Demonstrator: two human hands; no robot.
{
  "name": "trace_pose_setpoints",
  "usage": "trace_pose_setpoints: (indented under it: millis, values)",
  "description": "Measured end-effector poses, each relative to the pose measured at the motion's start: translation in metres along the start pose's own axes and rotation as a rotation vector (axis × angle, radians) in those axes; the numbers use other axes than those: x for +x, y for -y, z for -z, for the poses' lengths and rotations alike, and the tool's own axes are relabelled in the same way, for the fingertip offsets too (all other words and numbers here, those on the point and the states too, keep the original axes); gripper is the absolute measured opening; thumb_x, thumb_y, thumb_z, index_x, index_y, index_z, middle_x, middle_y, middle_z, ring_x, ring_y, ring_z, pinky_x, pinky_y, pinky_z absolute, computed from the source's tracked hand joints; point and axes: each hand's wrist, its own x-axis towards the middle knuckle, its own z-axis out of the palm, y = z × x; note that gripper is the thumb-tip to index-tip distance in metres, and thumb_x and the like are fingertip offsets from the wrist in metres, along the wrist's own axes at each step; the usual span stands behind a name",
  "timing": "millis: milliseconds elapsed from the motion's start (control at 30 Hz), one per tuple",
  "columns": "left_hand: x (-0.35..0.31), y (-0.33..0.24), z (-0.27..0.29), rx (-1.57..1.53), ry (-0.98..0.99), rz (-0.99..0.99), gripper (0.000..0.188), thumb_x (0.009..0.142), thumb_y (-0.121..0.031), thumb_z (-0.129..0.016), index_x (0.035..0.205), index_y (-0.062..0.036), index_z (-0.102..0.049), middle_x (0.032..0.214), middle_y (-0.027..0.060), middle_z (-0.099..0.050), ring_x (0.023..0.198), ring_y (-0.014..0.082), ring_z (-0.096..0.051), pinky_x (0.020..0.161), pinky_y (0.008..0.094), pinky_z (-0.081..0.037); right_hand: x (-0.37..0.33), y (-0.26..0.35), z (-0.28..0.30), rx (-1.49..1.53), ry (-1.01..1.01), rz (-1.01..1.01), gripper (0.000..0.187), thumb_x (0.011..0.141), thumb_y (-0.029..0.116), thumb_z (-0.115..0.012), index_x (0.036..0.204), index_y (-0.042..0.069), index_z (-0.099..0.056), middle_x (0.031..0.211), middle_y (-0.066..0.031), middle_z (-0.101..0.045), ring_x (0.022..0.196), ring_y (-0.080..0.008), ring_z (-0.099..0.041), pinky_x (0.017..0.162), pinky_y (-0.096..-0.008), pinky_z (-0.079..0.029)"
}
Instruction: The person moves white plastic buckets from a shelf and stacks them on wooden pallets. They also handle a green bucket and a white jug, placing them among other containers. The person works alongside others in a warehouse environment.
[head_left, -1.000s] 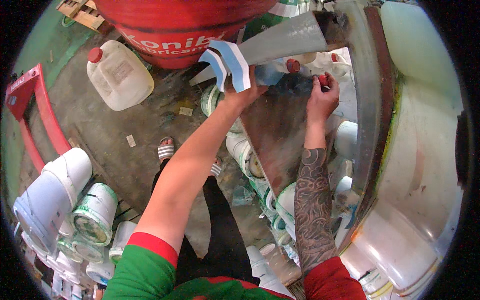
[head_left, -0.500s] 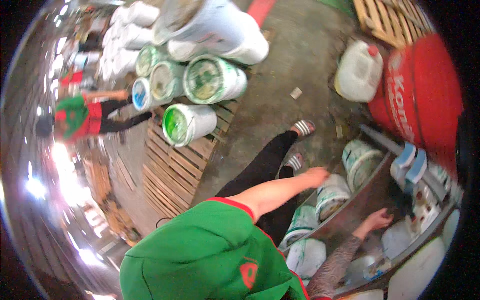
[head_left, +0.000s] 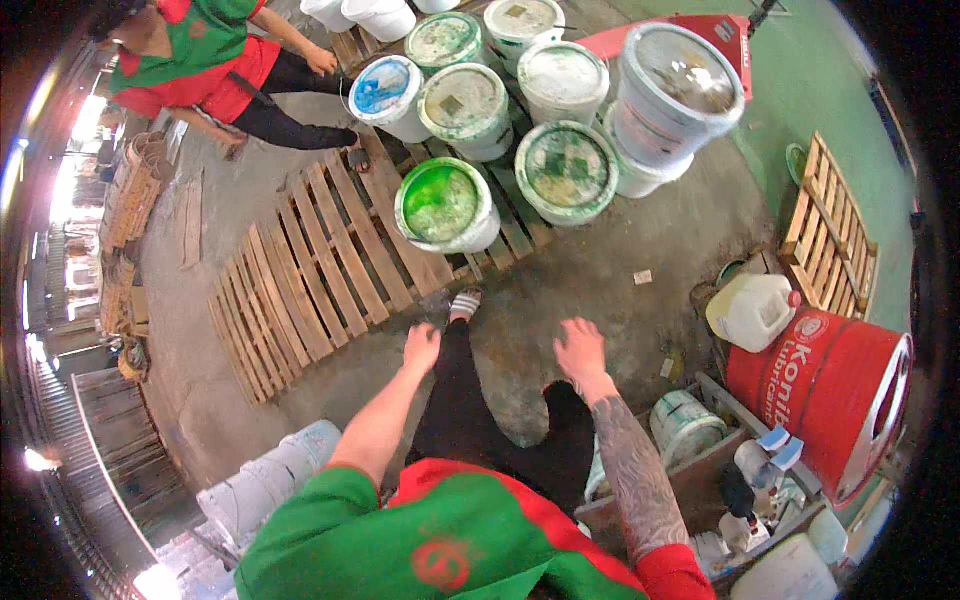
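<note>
Nothing is in my left hand (head_left: 422,348), which hangs over the floor beside my sandalled foot, its fingers loosely bent. My right hand (head_left: 582,350) is also bare, fingers spread above the grey floor. Beyond both hands, lidded white buckets stand on a wooden pallet (head_left: 335,235). Nearest to my left hand is a bucket with a bright green lid (head_left: 443,203). Right of it stands a bucket with a dark green, paint-stained lid (head_left: 567,172). A large clear-lidded bucket (head_left: 680,90) is stacked on another at the right end.
A co-worker (head_left: 215,75) stands at the far left, one hand near a blue-stained bucket (head_left: 387,88). To my right are a red drum (head_left: 815,390), a yellowish jerrycan (head_left: 750,310) and a wooden-sided bin (head_left: 620,520) holding containers. A small pallet (head_left: 828,228) leans beyond the drum.
My view has swung from the bin at right toward the pallet of buckets. Both hands have moved away from the bin, out in front of my legs. The co-worker appears closer.
</note>
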Motion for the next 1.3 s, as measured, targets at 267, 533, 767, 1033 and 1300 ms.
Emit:
trace_pose_setpoints:
  millis: [267,533,767,1033,1300]
  values:
    - [-0.006,0.239,0.076,-0.108,0.044,0.229,0.041,0.095,-0.035,-0.056,0.114,-0.0003,-0.064,0.114,0.0224,-0.061,0.111,0.0379,-0.055,0.098,0.0441,-0.044,0.280,0.257,-0.194,-0.125,0.050,0.203,0.061,0.080,0.024,-0.069,0.135,0.007,-0.047,0.132,-0.0175,-0.053,0.129,-0.0362,-0.046,0.110,-0.0535,-0.031]
    - [-0.049,0.382,0.136,-0.152,0.166,0.482,0.031,0.093,-0.027,-0.061,0.107,-0.0001,-0.067,0.100,0.0206,-0.065,0.102,0.0360,-0.057,0.091,0.0453,-0.046,0.341,0.301,-0.223,-0.184,0.296,-0.049,0.032,0.078,0.022,-0.065,0.103,0.002,-0.069,0.097,-0.0192,-0.071,0.095,-0.0383,-0.068,0.084,-0.0505,-0.053]
    - [-0.070,0.362,0.144,-0.270,0.249,0.404,0.033,0.093,-0.028,-0.063,0.105,0.0024,-0.068,0.098,0.0193,-0.066,0.091,0.0311,-0.063,0.085,0.0414,-0.050,0.344,0.289,-0.173,-0.126,0.383,-0.173,0.030,0.076,0.025,-0.059,0.089,0.002,-0.074,0.094,-0.0209,-0.072,0.088,-0.0375,-0.071,0.076,-0.0478,-0.057]
    - [-0.026,0.343,0.211,-0.138,0.314,0.151,0.044,0.101,-0.032,-0.052,0.113,0.0087,-0.060,0.102,0.0229,-0.064,0.092,0.0328,-0.058,0.088,0.0402,-0.046,0.231,0.238,-0.098,0.102,0.400,-0.305,0.023,0.067,0.016,-0.059,0.077,0.001,-0.073,0.078,-0.0238,-0.070,0.076,-0.0404,-0.070,0.068,-0.0483,-0.057]
    - [0.048,0.229,0.227,0.281,0.347,0.047,0.051,0.101,-0.036,-0.048,0.121,0.0095,-0.059,0.118,0.0286,-0.062,0.108,0.0404,-0.057,0.093,0.0451,-0.044,-0.023,0.154,0.040,0.386,0.237,-0.566,0.036,0.082,0.029,-0.055,0.092,-0.003,-0.069,0.085,-0.0286,-0.067,0.084,-0.0464,-0.066,0.080,-0.0546,-0.052]
